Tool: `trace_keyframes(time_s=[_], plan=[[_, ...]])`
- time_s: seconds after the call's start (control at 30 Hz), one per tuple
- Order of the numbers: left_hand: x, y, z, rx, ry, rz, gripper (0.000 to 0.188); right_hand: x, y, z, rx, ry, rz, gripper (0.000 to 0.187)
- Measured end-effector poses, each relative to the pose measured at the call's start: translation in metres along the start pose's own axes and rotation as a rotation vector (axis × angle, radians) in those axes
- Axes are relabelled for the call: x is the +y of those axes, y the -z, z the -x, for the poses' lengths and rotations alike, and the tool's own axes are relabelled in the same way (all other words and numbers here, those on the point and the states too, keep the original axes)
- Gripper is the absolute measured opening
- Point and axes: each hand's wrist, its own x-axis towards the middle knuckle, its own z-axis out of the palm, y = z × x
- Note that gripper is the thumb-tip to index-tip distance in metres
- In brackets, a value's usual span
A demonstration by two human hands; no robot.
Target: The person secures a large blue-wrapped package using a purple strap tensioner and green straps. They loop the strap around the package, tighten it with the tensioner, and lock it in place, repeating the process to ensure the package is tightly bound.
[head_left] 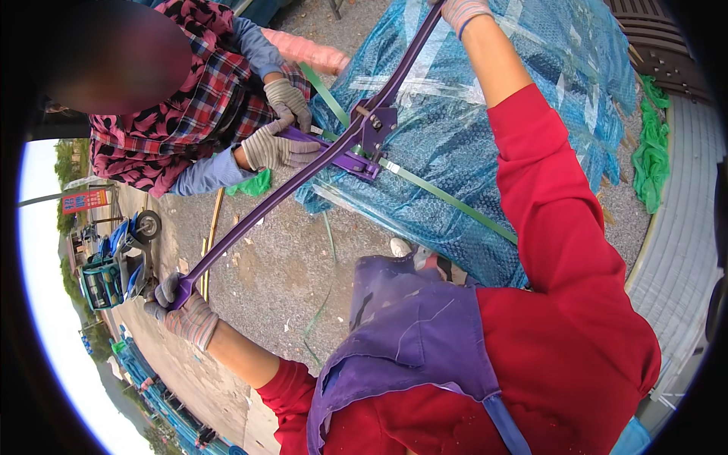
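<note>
My left hand, in a striped glove, is wrapped around the lower-left handle end of a purple long-handled strapping sealer. At the top edge my gloved right hand grips the opposite handle; part of this hand is cut off. The two handles are spread wide. The sealer's jaw head sits over a green strap on a bundle wrapped in blue bubble wrap. A co-worker's gloved hands are beside the head, at a purple metal part on the strap.
The co-worker in a plaid and patterned top stands close on the left. A loose strap trails over the gravel ground. A blue three-wheeled vehicle is parked at left. Green plastic lies by the right edge.
</note>
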Motion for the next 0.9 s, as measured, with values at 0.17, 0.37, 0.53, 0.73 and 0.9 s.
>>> trace_keyframes(time_s=[0.17,0.37,0.53,0.73,0.9], plan=[[0.01,0.005,0.033,-0.122,0.054,-0.032,0.032,0.019,-0.008,0.038,-0.054,-0.051,0.074,0.046],[-0.001,0.016,0.049,-0.167,0.138,-0.145,0.041,0.047,0.012,0.066,-0.056,-0.011,0.223,0.046],[0.004,0.038,0.052,-0.187,0.128,-0.121,0.038,0.05,0.011,0.075,-0.061,-0.062,0.17,0.045],[0.008,0.052,0.053,-0.204,0.133,-0.088,0.03,0.053,0.009,0.073,-0.073,-0.025,0.17,0.046],[0.008,0.042,0.074,-0.159,0.045,-0.148,0.027,0.052,-0.002,0.08,-0.007,0.046,0.328,0.048]])
